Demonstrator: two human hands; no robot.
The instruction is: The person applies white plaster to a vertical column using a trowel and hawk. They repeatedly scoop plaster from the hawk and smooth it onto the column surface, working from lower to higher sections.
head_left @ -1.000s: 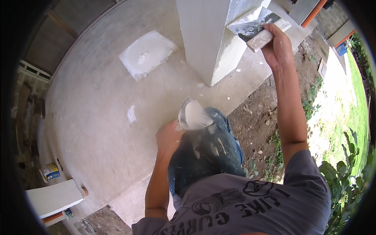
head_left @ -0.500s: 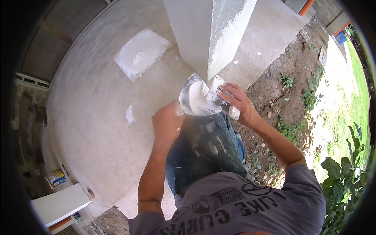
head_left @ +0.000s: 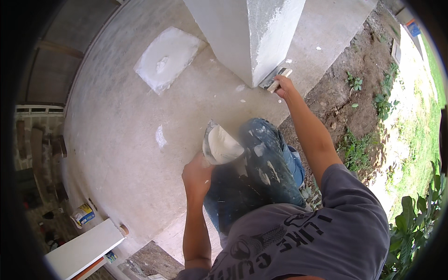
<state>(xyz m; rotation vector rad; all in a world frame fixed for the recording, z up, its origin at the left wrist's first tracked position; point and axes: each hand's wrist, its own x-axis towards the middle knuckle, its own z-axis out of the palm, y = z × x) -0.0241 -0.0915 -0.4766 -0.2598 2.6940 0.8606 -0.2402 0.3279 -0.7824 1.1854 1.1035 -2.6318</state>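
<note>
My left hand [head_left: 196, 175] is closed on a half-round plaster pan [head_left: 206, 143] above my left thigh. Wet white plaster [head_left: 222, 144] fills its hollow. Out in front, my right hand [head_left: 283, 87] grips a broad putty knife [head_left: 275, 79] with a flat metal blade and a pale handle along its back. The blade lies against the foot of the grey pillar [head_left: 228, 39], low on its right face by the near corner. White plaster coats that right face in patches. My fingers hide part of the knife's handle.
A whitish square board or sheet [head_left: 169, 52] bearing a lump of plaster lies on the concrete floor [head_left: 116, 130] at left. Plaster drips spot the floor. Bare soil [head_left: 336, 88] and plants border it at right. A yellow-and-blue container [head_left: 83, 214] and a white ledge [head_left: 86, 247] are at lower left.
My right hand has moved the putty knife from the pan forward to the pillar's foot. My left hand has lowered the pan slightly toward me, and less plaster edge is covered.
</note>
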